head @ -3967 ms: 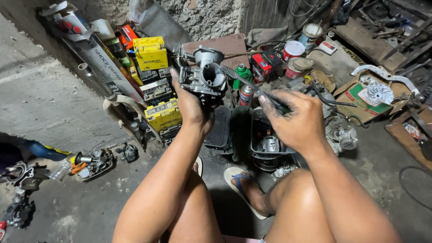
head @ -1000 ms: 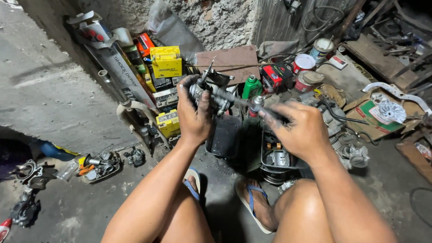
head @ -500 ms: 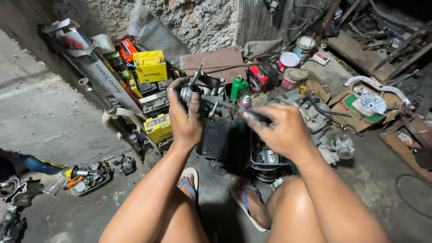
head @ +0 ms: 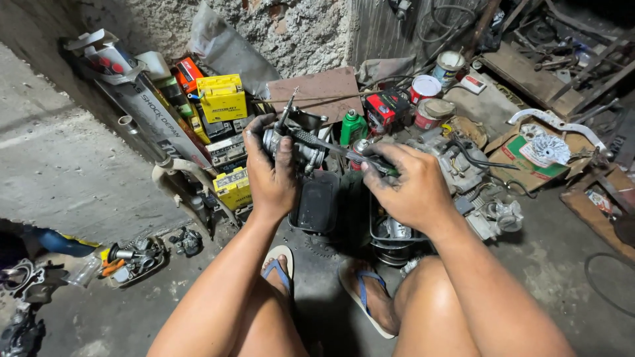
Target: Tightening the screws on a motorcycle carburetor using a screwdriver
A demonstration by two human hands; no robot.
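Carburetor (head: 299,147) is being gripped in the closed left hand (head: 272,173) above the black tray (head: 316,203), steadying it while the right hand (head: 409,186), fingers closed, is driving a screwdriver (head: 331,147) into its side.

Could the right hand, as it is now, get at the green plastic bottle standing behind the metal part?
Probably not freely: the right hand grips a dark tool, and the bottle stands beyond the grey metal part and left hand.
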